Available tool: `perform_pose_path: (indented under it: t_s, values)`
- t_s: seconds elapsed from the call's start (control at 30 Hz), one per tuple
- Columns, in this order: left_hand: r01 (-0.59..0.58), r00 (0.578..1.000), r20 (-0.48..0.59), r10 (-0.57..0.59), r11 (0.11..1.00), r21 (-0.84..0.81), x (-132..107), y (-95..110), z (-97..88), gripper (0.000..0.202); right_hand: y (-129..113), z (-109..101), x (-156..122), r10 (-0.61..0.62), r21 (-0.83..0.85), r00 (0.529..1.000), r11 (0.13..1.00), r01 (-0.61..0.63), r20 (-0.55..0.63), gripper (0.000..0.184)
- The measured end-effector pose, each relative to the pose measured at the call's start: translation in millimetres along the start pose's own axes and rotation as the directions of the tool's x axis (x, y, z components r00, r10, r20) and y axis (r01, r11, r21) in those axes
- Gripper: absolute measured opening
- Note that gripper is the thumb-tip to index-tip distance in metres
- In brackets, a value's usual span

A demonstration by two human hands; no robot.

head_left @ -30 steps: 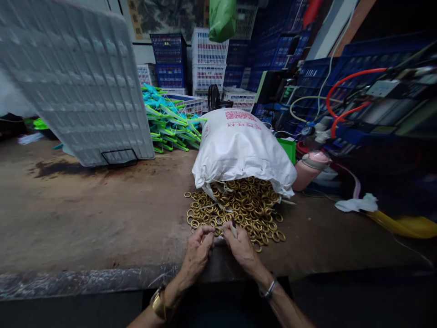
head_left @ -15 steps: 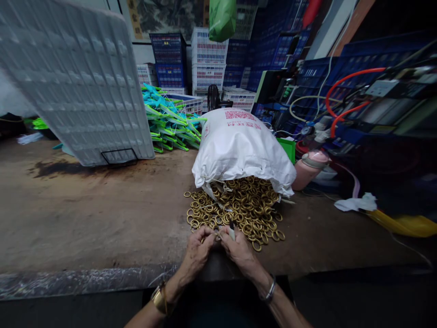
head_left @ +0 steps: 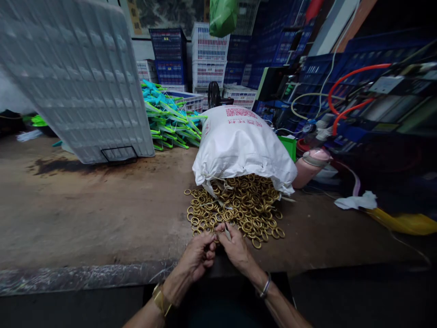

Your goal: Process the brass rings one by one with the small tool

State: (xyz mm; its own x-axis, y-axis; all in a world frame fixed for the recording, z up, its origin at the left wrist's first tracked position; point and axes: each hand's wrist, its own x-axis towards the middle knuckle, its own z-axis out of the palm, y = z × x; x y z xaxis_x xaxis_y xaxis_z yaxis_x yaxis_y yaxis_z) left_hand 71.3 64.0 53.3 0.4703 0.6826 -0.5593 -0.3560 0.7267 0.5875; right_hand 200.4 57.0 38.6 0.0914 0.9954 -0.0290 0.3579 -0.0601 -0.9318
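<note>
My left hand [head_left: 200,256] is closed in a pinch, its fingertips meeting those of my right hand at the near edge of the ring pile. Between the fingertips a gold-coloured ring [head_left: 215,237] partly shows; fingers hide the rest. Closed as well, my right hand [head_left: 237,250] grips a small pale tool [head_left: 227,232] with a dark pointed tip, which sticks up past the thumb. Just beyond both hands, a heap of gold-coloured rings [head_left: 251,205] spills from the mouth of a white woven sack [head_left: 239,146] lying on the table.
The brown table [head_left: 102,218] has a plastic-wrapped front edge. A ribbed translucent panel [head_left: 85,82] stands at left, beside a pile of green and blue plastic pieces [head_left: 170,118]. A pink bottle [head_left: 310,168] and a machine with orange hoses [head_left: 351,77] are at right. Stacked crates [head_left: 210,54] stand behind.
My left hand has rolled so its curled fingers show, and shifted slightly down. The tool in my right hand now leans left, and the right hand has moved slightly left.
</note>
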Motion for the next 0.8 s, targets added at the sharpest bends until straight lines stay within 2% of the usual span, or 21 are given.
perform_pose_path:
  t_s: [0.1, 0.2, 0.3, 0.37, 0.43, 0.53, 0.63, 0.7, 0.8]
  values:
    - [-0.116, 0.990, -0.066, 0.124, 0.986, 0.117, -2, -3, 1.4, 0.028, 5, 2, 2, 0.089, 0.108, 0.996, 0.990, -0.088, 0.001, 0.014]
    - [-0.332, 0.923, -0.099, 0.372, 0.899, 0.284, -5, -5, 1.2, 0.025, 5, 1, 2, 0.181, 0.204, 0.983, 0.962, -0.181, 0.017, 0.013]
    - [-0.498, 0.848, 0.040, 0.529, 0.767, 0.405, -7, -7, -0.7, 0.015, -1, 0, -1, 0.256, 0.319, 0.963, 0.908, -0.271, 0.089, 0.015]
    - [-0.556, 0.818, 0.152, 0.554, 0.697, 0.452, -6, -8, -2.8, 0.011, -6, 0, -3, 0.286, 0.384, 0.947, 0.866, -0.320, 0.144, 0.016]
    - [-0.576, 0.807, 0.198, 0.557, 0.667, 0.473, -4, -10, -5.1, 0.011, -8, 1, -5, 0.294, 0.399, 0.943, 0.855, -0.332, 0.156, 0.018]
    - [-0.548, 0.825, 0.160, 0.543, 0.695, 0.466, -1, -11, -8.0, 0.013, -6, 3, -5, 0.243, 0.314, 0.965, 0.913, -0.261, 0.095, 0.024]
    - [-0.425, 0.896, 0.076, 0.437, 0.796, 0.430, -1, -7, -7.7, 0.020, -2, 4, -4, 0.147, 0.177, 0.988, 0.972, -0.152, 0.040, 0.028]
    - [-0.359, 0.927, 0.046, 0.373, 0.843, 0.402, -4, -3, -5.6, 0.025, -2, 4, -3, 0.112, 0.114, 0.993, 0.987, -0.115, 0.026, 0.029]
    - [-0.343, 0.936, 0.057, 0.347, 0.866, 0.363, -10, 0, -2.3, 0.028, -4, 5, -3, 0.111, 0.076, 0.993, 0.991, -0.114, 0.038, 0.029]
